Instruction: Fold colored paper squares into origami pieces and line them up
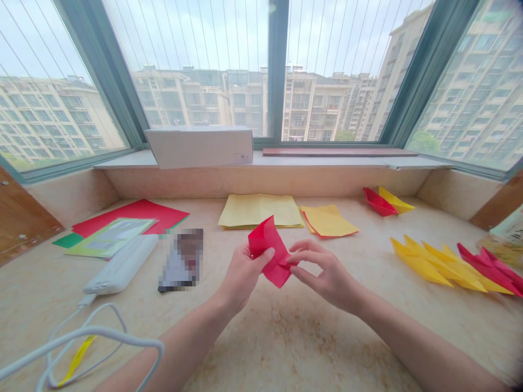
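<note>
In the middle of the frame, both hands pinch a folded red paper: left hand with thumb on top, right hand by its fingertips. Yellow sheets lie behind, folded paper boats at right, a white power bank at left.
</note>
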`<action>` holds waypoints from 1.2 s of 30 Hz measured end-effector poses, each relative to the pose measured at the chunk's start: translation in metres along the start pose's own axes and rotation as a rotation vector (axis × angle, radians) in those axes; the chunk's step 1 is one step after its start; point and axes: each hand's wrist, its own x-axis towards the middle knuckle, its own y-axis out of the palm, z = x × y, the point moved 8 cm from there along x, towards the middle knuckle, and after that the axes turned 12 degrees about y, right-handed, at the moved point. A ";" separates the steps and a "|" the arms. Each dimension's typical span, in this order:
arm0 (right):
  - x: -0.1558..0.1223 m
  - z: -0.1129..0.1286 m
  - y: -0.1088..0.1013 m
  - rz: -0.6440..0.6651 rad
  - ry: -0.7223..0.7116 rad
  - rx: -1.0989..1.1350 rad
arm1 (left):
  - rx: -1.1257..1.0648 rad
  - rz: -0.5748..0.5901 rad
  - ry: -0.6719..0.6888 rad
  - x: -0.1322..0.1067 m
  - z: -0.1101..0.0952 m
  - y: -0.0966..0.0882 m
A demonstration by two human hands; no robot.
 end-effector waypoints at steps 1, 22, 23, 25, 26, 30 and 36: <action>0.001 -0.001 -0.001 -0.013 0.006 0.001 | 0.011 0.001 0.007 0.000 0.000 -0.001; 0.000 -0.035 -0.022 -0.279 0.255 0.068 | 0.156 0.350 0.062 -0.017 -0.007 0.025; 0.000 -0.035 -0.022 -0.276 0.253 0.090 | 0.135 0.396 0.063 -0.019 -0.009 0.028; 0.001 -0.036 -0.024 -0.281 0.252 0.120 | 0.035 0.470 0.057 -0.023 -0.012 0.035; 0.001 -0.037 -0.025 -0.287 0.253 0.132 | -0.033 0.493 0.052 -0.025 -0.014 0.038; 0.003 -0.036 -0.030 -0.291 0.234 0.208 | -0.300 0.440 0.014 -0.024 -0.021 0.037; 0.006 -0.024 -0.027 -0.174 0.196 0.147 | -0.200 0.313 -0.126 -0.011 -0.008 0.024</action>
